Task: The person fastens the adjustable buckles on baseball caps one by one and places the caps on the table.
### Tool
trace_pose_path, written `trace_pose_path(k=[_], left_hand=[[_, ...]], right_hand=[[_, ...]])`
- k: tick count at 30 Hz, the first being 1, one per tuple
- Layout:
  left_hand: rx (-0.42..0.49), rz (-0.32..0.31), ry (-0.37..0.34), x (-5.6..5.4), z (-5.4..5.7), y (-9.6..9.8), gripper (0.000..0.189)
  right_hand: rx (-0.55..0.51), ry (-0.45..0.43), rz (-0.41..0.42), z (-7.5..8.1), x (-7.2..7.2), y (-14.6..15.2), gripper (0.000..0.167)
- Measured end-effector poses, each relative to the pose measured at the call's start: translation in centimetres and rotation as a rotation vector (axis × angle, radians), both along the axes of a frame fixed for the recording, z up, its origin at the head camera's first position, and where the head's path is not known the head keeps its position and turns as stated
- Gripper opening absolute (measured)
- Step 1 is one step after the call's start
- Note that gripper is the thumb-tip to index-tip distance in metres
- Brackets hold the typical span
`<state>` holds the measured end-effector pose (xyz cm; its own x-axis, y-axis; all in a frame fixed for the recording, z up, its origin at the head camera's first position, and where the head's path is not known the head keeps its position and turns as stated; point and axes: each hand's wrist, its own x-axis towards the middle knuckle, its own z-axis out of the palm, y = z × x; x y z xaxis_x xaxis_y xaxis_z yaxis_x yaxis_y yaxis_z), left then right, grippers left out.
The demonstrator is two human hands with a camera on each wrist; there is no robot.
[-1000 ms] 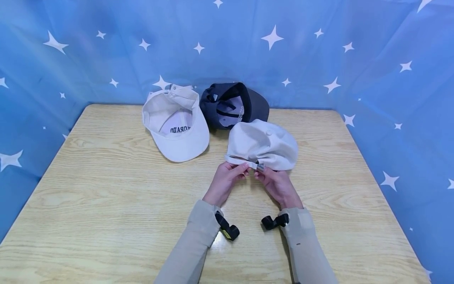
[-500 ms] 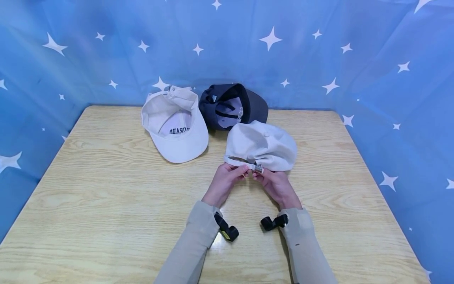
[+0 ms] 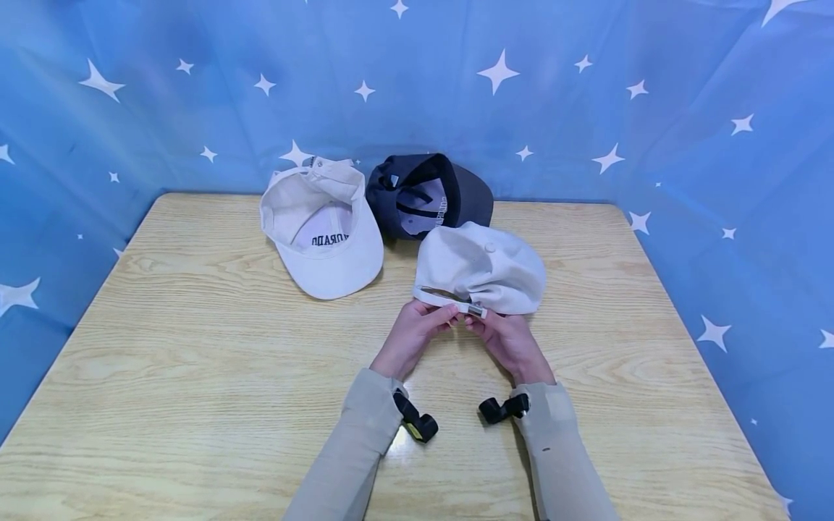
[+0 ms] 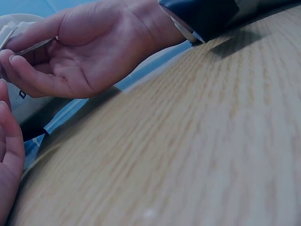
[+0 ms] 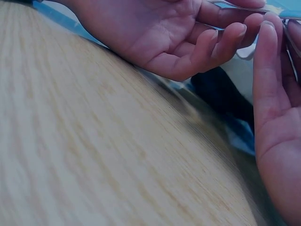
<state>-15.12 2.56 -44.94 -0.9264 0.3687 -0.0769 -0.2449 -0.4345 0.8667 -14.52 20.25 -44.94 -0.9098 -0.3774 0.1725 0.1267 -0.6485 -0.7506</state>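
A white baseball cap [image 3: 482, 260] sits crown up on the table, its back strap [image 3: 446, 300] turned toward me. My left hand [image 3: 417, 329] pinches the strap between thumb and fingers, left of the metal buckle [image 3: 476, 311]. At the buckle end, my right hand [image 3: 515, 344] pinches the strap with its thumb on top. The fingertips of both hands are close together. Beneath the strap, the cap's back opening shows as a thin dark slit. The cap's brim is hidden in the head view. Both wrist views show the hands just above the table, fingers curled.
A second white cap [image 3: 332, 268] lies inside up at the back left, with mirrored dark lettering showing within. Beside it, a dark navy cap [image 3: 473, 192] lies on its side, touching or just behind the nearer cap. A blue star-patterned curtain [image 3: 417, 87] surrounds the wooden table [image 3: 195, 362].
The buckle and strap end have shifted slightly left and down between the fingers, and more of the buckle shows. Both hands keep their hold on the strap.
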Motion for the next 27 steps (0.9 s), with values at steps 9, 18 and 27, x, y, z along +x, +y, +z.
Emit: trace_pose_path(k=[9,18,27], left_hand=[[0.045,0.012,-0.039,-0.11,0.01,-0.1,0.02],[0.054,0.02,-0.057,-0.05,0.17,-0.23,0.024],[0.042,0.024,-0.063,-0.02,0.28,-0.2,0.023]], right_hand=[[-0.003,-0.011,-0.018,0.19,0.0,-0.02,0.017],[-0.013,-0.04,-0.025,0.2,0.04,-0.01,0.015],[0.009,-0.025,-0.023,0.16,0.03,-0.06,0.018]])
